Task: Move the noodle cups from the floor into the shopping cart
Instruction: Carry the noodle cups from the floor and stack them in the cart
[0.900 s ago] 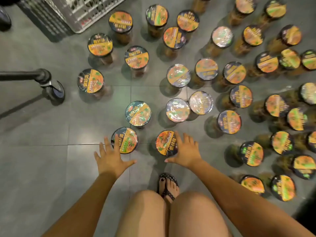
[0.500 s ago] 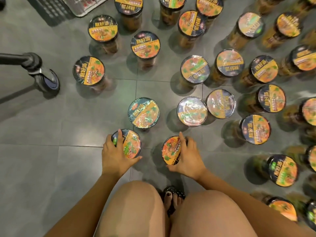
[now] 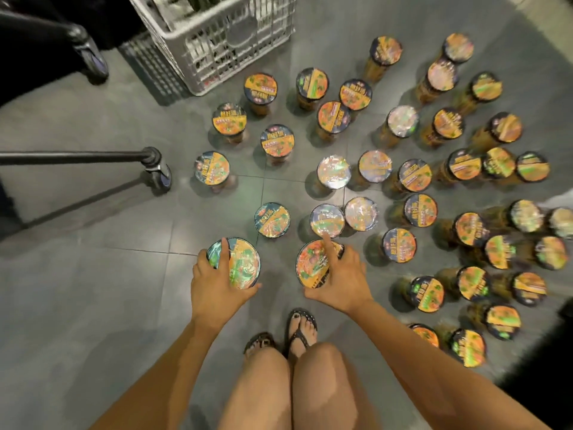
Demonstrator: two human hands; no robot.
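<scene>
Several noodle cups with orange and dark lids stand on the grey tiled floor, most of them to the right. My left hand (image 3: 217, 283) grips one noodle cup (image 3: 243, 262) from above, fingers over its lid and rim. My right hand (image 3: 339, 276) grips another noodle cup (image 3: 311, 263), index finger lying across the lid. Both held cups look raised nearer to the camera than the standing ones. The shopping cart's black frame and wheel (image 3: 159, 175) reach in from the left; its basket is out of view.
A grey plastic crate (image 3: 223, 41) stands at the top centre behind the cups. A second cart wheel (image 3: 93, 57) sits at the top left. My sandalled feet (image 3: 297, 330) and knees are below the hands. Bare floor lies at the lower left.
Both hands went from hovering open over the two nearest cups to closing on them. The cups now appear larger, lifted off the floor, and the view has pulled back and up.
</scene>
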